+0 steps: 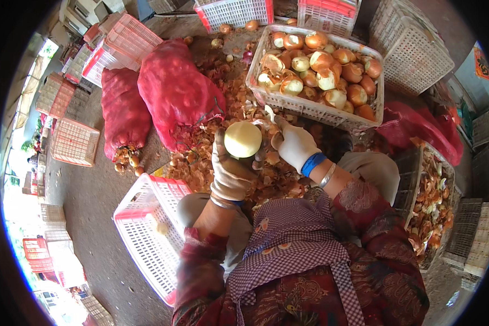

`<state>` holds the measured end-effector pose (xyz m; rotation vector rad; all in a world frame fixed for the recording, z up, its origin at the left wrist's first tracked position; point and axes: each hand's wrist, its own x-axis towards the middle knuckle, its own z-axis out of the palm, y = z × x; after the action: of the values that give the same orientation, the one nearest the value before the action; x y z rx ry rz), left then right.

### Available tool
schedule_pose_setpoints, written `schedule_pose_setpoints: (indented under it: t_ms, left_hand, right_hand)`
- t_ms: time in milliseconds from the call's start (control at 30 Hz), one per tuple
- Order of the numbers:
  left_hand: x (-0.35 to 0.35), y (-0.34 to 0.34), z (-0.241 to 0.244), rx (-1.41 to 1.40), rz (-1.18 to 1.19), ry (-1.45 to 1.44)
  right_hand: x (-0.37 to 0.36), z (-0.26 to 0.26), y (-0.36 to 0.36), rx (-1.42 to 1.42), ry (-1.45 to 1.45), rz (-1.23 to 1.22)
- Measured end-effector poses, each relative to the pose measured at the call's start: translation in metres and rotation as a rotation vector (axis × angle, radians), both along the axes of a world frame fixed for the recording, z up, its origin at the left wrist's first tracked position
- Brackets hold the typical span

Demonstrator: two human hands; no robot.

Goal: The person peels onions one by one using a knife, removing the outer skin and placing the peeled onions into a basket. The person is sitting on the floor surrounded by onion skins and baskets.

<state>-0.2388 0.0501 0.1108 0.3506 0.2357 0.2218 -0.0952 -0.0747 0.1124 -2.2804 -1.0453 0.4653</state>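
My left hand (pixel 233 173), in a soiled white glove, holds a peeled pale onion (pixel 243 139) from below and the side. Just right of it, my gloved right hand (pixel 296 146) pinches a small whitish object (pixel 270 113) between thumb and fingers; whether it is a tool's end or a strip of peel is unclear. Beneath both hands lies a heap of brown onion skins (pixel 203 169). Beyond my right hand stands a white plastic crate (pixel 309 106) full of onions (pixel 324 61), some with torn skins.
Two red mesh sacks (pixel 175 89) (pixel 126 110) lie ahead on the left. By my left knee is a pink-and-white crate (pixel 146 240) with a pale onion (pixel 161 228) inside. A crate of skins and scraps (pixel 430 199) stands at right. Stacked crates (pixel 411 49) rise at the far right.
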Motion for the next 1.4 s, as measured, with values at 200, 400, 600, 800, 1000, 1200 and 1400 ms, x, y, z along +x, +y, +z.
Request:
schedule_pose_setpoints:
  t_ms: [200,400,600,800,1000,1200,1400]
  left_hand:
    - [-0.002,-0.006,0.006,-0.022,0.080,0.017]
    - [-0.004,-0.016,0.011,0.386,0.381,0.067]
    - [-0.018,-0.039,0.047,1.346,0.653,0.165]
    - [-0.053,-0.042,0.045,1.959,0.963,0.198]
    - [-0.123,-0.022,0.055,2.162,1.024,0.681]
    - [-0.269,0.056,-0.052,1.574,0.895,1.445]
    - [-0.363,0.089,-0.142,1.411,0.639,1.624]
  right_hand:
    - [0.018,-0.048,-0.005,0.342,0.532,-0.111]
    - [0.005,-0.005,-0.014,0.490,0.961,-0.217]
    - [0.003,0.012,-0.028,0.497,0.977,-0.133]
    - [0.003,0.036,-0.038,0.469,0.943,-0.135]
    - [0.025,0.043,-0.063,0.536,0.924,-0.244]
    - [0.057,0.051,-0.106,0.587,0.910,-0.416]
    - [0.079,0.050,-0.134,0.469,1.014,-0.587]
